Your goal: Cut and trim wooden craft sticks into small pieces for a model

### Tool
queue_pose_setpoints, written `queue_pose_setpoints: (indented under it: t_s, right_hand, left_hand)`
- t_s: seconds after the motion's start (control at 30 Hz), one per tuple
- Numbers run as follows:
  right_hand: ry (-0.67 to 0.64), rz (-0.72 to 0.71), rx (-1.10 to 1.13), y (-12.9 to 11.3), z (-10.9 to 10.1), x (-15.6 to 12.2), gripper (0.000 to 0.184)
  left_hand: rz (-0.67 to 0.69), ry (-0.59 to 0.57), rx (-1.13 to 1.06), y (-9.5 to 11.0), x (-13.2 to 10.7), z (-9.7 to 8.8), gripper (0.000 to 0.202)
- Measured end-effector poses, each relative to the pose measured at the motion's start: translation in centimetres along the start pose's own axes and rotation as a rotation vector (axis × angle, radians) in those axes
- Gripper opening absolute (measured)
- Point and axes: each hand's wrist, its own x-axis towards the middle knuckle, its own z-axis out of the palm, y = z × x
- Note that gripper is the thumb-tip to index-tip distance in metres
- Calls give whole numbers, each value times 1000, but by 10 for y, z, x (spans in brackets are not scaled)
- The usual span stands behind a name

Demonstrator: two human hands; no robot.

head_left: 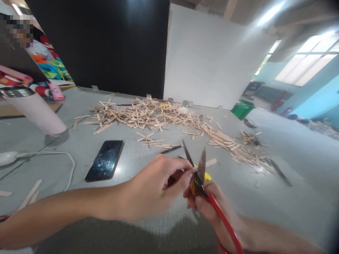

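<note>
Red-handled scissors [221,217] rest in my right hand [209,208], whose fingers are curled around them. Their two metal blades point up and stand apart. My left hand [156,183] reaches in from the left, thumb and fingertips pinched together right beside the open blades. Something small and pale shows at that pinch, but its kind is unclear. Behind the blades and by my right fingers is a yellow object [207,176], mostly covered. A wooden craft stick [211,163] lies on the table just beyond the scissors.
A heap of craft sticks [143,114] spreads along the dark and white boards and trails right. On the grey table lie a phone [105,160], a pen-like black tool [172,149] and a white cable [71,160]. A pink tumbler [39,113] stands left; a green bin [241,109] is beyond.
</note>
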Motion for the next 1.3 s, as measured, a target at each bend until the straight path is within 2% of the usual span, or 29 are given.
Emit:
queue_pose_setpoints:
  t_s: [0.33,0.73,1.1,1.3]
  right_hand:
    - [-17,-1,40,6,2,3,46]
    - [7,-99,-20,18,4,3,42]
    - [27,-205,-117,16,6,4,41]
    - [130,-197,-80,9,12,3,38]
  left_hand:
    - [38,5,19,1,1,0,31]
    - [18,-21,6,1,0,0,31]
    - [-12,-27,-22,3,0,2,27]
    - [-26,-22,-20,2,-1,3,27]
